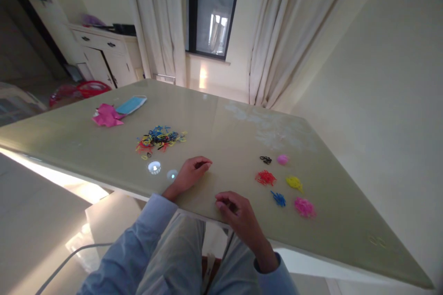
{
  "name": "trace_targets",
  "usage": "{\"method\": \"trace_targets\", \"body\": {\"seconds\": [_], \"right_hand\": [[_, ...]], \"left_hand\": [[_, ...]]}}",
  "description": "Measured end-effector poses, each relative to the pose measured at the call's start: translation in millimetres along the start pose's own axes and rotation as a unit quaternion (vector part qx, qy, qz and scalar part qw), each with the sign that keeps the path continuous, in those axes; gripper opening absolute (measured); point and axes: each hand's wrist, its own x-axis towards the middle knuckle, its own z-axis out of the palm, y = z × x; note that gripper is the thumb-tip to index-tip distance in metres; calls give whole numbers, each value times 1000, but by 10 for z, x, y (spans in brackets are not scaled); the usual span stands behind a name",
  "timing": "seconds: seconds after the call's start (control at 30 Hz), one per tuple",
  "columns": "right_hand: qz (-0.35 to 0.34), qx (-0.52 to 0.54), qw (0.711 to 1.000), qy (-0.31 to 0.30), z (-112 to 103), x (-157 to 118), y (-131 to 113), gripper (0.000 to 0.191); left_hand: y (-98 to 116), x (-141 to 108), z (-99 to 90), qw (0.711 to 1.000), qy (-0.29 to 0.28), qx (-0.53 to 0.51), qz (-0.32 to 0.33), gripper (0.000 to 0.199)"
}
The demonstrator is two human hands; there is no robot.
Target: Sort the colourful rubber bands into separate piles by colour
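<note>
My left hand (192, 173) rests on the table (214, 138) near its front edge, thumb and fingers drawn together. Whether anything small sits in that pinch is hidden. Closer to the edge, my right hand (238, 212) is curled, thumb near the fingers; its contents cannot be made out. Left of and beyond my left hand lies a mixed pile of small coloured rubber bands (159, 138). To the right of my right hand are little single-colour heaps: black bands (266, 160), red bands (266, 177), blue bands (278, 198), yellow bands (294, 183), pink bands (304, 207) and a lighter pink heap (283, 160).
A blue face mask (132, 104) and a crumpled pink piece (108, 115) lie at the far left of the table. Faint yellowish bands (377, 241) lie near the right corner. Behind stand a white cabinet (104, 53) and curtains (277, 32); a wall borders the right.
</note>
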Motion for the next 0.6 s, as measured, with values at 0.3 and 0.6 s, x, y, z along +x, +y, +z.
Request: {"method": "trace_targets", "body": {"seconds": [0.3,0.6], "right_hand": [[10,2,999,32,38,38,64,16],[-22,23,999,24,-55,-40,63,16]], "left_hand": [[-59,7,22,1000,4,-9,20,26],[-42,-37,-5,996,72,-42,-19,30]]}}
